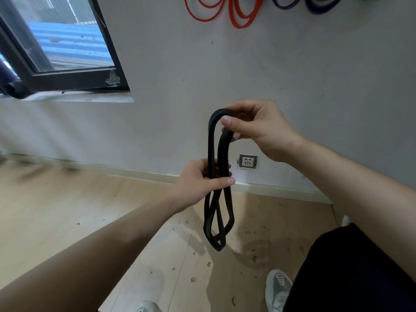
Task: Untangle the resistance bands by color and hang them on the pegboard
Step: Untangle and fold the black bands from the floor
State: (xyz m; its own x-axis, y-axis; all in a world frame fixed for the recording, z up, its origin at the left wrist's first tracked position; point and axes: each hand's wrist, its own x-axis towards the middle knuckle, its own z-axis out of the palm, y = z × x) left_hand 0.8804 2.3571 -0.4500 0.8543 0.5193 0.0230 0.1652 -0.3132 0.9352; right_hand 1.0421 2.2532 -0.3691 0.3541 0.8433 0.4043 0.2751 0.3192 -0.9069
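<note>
While it is hanging doubled in mid-air between both hands, in front of the wall and above the floor, the black band (211, 145) is sagging and crossing over itself at the bottom. It is reading as light, limp and rubbery, probably grippy rather than slick; the top bend is looking like the best place to take it. The right hand (258, 129) is pinching that bend between thumb and curled fingers, wrist raised. The left hand (198, 181), lower, is wrapping round the strands at mid-length, thumb lying across them. Both forearms are reaching forward. Orange bands (242, 26) and purple bands (319, 11) are hanging high on the wall.
</note>
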